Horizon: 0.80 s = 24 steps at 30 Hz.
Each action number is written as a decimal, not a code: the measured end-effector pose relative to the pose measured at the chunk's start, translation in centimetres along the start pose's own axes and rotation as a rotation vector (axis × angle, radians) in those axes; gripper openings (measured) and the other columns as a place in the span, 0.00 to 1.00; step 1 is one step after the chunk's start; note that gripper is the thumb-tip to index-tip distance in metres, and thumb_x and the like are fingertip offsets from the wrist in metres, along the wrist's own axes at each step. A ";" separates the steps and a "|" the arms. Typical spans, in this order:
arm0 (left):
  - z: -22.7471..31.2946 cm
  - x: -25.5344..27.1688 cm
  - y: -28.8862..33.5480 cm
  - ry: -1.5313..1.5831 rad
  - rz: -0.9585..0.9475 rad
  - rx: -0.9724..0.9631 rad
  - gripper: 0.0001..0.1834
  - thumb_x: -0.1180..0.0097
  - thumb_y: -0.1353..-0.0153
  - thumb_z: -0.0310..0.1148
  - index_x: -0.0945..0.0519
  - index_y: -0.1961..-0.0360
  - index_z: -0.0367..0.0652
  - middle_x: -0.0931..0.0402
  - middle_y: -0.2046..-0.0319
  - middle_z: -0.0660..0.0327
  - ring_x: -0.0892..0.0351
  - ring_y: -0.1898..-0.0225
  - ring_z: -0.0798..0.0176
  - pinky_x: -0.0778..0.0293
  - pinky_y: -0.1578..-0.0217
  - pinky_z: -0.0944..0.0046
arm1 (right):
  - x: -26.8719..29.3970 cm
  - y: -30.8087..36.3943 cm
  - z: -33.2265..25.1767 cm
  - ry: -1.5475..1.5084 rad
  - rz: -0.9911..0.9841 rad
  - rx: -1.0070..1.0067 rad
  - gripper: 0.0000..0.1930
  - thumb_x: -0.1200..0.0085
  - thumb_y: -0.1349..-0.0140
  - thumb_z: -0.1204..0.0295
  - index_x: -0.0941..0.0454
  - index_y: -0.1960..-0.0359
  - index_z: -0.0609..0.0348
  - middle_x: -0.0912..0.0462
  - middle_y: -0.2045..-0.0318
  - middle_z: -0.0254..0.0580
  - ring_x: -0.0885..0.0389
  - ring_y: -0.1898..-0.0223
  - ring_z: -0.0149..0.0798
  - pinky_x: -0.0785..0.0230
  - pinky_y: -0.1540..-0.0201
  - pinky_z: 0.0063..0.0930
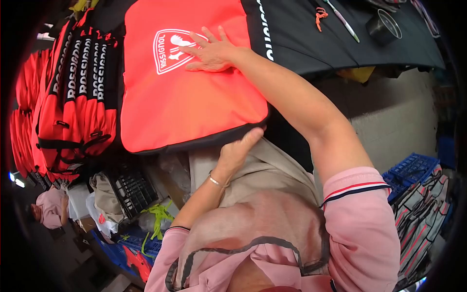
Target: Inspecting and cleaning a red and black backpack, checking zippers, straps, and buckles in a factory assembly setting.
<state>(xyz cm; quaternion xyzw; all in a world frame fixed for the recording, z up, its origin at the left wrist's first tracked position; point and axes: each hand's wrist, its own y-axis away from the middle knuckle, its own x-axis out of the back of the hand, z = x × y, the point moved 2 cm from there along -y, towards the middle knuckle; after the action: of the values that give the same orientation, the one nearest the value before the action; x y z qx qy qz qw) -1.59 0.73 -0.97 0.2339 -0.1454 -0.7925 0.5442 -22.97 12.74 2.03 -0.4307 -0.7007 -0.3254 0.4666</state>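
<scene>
A bright red bag (189,104) with a white printed crest and black side panels lies flat before me on a black-covered table. My right hand (211,52) rests on its upper face beside the crest, fingers spread and palm down. At the bag's near right corner, my left hand (238,151) grips the black edge. Its thumb points along that edge, while the other fingers are hidden below the bag. A thin bracelet (216,180) circles my left wrist.
Stacked red and black bags (80,97) stand at the left. On the black table cover (311,36) lie a white pen-like tool (342,19), an orange cord (320,18) and a dark cup (384,28). Crates (130,190) stand lower left; a blue crate (411,170) is right. Another person (50,208) is far left.
</scene>
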 end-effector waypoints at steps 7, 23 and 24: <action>4.2 7.5 5.3 -1.307 0.174 -0.752 0.28 0.28 0.50 0.43 0.19 0.49 0.43 0.24 0.46 0.52 0.26 0.44 0.48 0.33 0.41 0.50 | 8.0 11.0 2.1 -0.731 0.453 -0.035 0.23 0.50 0.32 0.55 0.19 0.61 0.68 0.16 0.69 0.39 0.20 0.63 0.31 0.30 0.56 0.27; 24.8 6.6 5.6 -1.619 0.017 -1.229 0.25 0.34 0.41 0.40 0.23 0.47 0.39 0.22 0.51 0.50 0.23 0.49 0.47 0.28 0.47 0.53 | 10.7 20.7 -3.3 0.116 0.585 0.228 0.37 0.42 0.60 0.86 0.31 0.41 0.58 0.30 0.41 0.51 0.39 0.35 0.59 0.42 0.33 0.44; 27.1 5.3 6.6 -1.499 -0.033 -1.046 0.19 0.33 0.43 0.38 0.19 0.54 0.38 0.18 0.61 0.50 0.18 0.59 0.51 0.23 0.57 0.58 | 12.2 20.4 -2.7 -0.041 0.733 0.237 0.40 0.40 0.62 0.87 0.31 0.40 0.57 0.30 0.41 0.51 0.37 0.37 0.59 0.40 0.34 0.44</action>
<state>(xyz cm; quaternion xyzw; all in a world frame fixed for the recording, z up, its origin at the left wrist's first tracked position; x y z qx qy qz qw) -12.32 -7.28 24.11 -0.6164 -0.0798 -0.7094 0.3323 -5.78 22.61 15.46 -0.6021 -0.5420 -0.0451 0.5845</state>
